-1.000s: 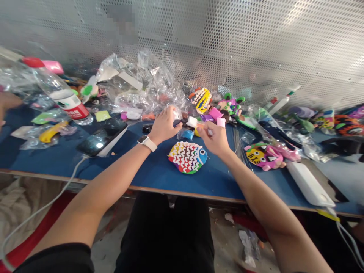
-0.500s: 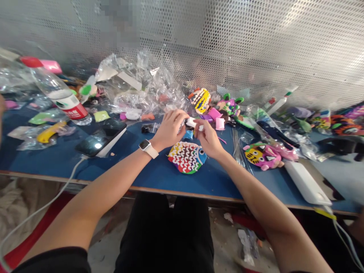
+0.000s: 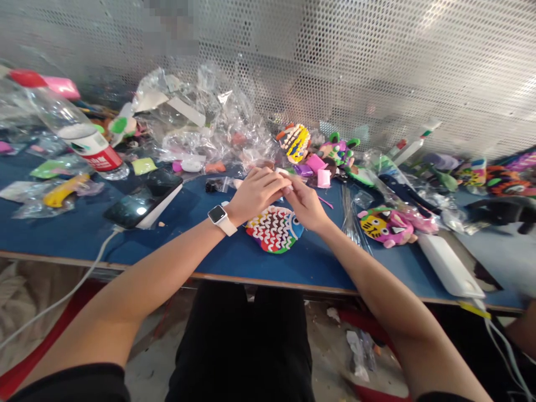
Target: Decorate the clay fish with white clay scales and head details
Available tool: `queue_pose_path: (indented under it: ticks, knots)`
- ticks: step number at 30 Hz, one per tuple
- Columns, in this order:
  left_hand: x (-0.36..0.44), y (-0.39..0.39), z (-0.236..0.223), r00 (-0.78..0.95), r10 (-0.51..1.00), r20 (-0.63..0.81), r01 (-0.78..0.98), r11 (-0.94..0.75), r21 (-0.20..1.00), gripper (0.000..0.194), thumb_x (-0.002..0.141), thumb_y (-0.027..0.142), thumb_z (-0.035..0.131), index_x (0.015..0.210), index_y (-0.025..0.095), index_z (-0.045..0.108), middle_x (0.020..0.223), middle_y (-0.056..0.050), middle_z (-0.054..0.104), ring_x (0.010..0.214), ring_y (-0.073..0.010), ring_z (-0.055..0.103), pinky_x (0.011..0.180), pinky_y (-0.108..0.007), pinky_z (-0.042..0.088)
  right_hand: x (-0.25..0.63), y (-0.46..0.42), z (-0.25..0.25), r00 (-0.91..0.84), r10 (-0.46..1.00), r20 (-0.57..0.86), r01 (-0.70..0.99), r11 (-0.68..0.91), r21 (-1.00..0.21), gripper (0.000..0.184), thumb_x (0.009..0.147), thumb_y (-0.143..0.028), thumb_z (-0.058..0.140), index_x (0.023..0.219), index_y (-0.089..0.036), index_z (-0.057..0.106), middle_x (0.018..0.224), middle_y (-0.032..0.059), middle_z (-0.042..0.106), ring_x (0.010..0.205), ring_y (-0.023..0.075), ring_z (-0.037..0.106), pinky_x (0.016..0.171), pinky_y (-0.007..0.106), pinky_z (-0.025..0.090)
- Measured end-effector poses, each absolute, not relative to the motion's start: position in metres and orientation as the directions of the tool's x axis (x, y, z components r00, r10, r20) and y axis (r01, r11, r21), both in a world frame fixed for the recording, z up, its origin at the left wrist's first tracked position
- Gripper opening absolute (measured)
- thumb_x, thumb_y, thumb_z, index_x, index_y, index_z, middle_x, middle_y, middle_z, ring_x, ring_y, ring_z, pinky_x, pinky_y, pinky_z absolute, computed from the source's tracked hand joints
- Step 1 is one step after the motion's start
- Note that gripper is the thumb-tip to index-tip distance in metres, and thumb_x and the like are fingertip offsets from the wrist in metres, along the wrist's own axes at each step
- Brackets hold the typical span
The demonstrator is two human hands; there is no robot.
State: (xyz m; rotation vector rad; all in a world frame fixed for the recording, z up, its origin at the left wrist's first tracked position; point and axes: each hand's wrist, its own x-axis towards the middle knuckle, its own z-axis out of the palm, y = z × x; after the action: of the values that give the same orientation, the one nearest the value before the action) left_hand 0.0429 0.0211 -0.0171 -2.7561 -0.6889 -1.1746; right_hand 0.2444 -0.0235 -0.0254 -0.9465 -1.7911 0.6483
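Above the multicoloured scaled clay fish (image 3: 274, 228) on the blue table (image 3: 84, 234), our left hand (image 3: 253, 192) and right hand (image 3: 305, 204) meet, fingertips pinched narrow; contents hidden. We should knead lightly, clear of the scales

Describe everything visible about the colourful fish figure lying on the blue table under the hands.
The fish figure lies flat on the blue table, near its front edge, head to the right. Its rounded body is covered with rows of small white curved scales over red, yellow, green and purple bands. The head is blue with a white eye. It looks like soft modelling clay. The left hand and right hand meet just above its far edge and hide part of it; whether they touch it cannot be told.
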Motion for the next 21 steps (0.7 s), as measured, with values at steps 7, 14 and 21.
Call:
queue_pose_path:
  ticks: [7, 14, 21]
  knots:
    - [0.042, 0.021, -0.017, 0.631, 0.351, 0.692, 0.413, -0.907, 0.083, 0.031, 0.114, 0.040, 0.051, 0.127, 0.021, 0.072, 0.111, -0.009, 0.080, 0.110, -0.0258, 0.070, 0.098, -0.043, 0.050, 0.252, -0.017, -0.023, -0.171, 0.893, 0.416, 0.214, 0.445, -0.869, 0.047, 0.091, -0.068, 0.079, 0.093, -0.020, 0.076, 0.081, 0.0046, 0.080, 0.072, 0.0193, 0.075, 0.066, 0.033, 0.061]
    - [0.027, 0.032, 0.000, 0.476, 0.484, 0.735, 0.508, -0.833, 0.219, 0.032, 0.114, 0.040, 0.047, 0.103, 0.022, 0.071, 0.099, -0.009, 0.076, 0.100, -0.0244, 0.069, 0.096, -0.042, 0.051, 0.280, -0.002, -0.008, 0.085, 0.841, 0.535, 0.256, 0.501, -0.827, 0.045, 0.096, -0.069, 0.072, 0.093, -0.024, 0.070, 0.076, 0.0019, 0.075, 0.063, 0.0167, 0.071, 0.059, 0.033, 0.060]
    - [0.016, 0.046, -0.002, 0.363, 0.562, 0.743, 0.515, -0.786, 0.343, 0.027, 0.110, 0.035, 0.055, 0.119, 0.019, 0.074, 0.104, -0.007, 0.079, 0.092, -0.0205, 0.072, 0.090, -0.034, 0.055, 0.299, 0.015, -0.021, 0.167, 0.865, 0.473, 0.167, 0.448, -0.878, 0.046, 0.099, -0.070, 0.067, 0.120, -0.030, 0.067, 0.085, 0.0003, 0.071, 0.063, 0.0152, 0.070, 0.055, 0.031, 0.059]
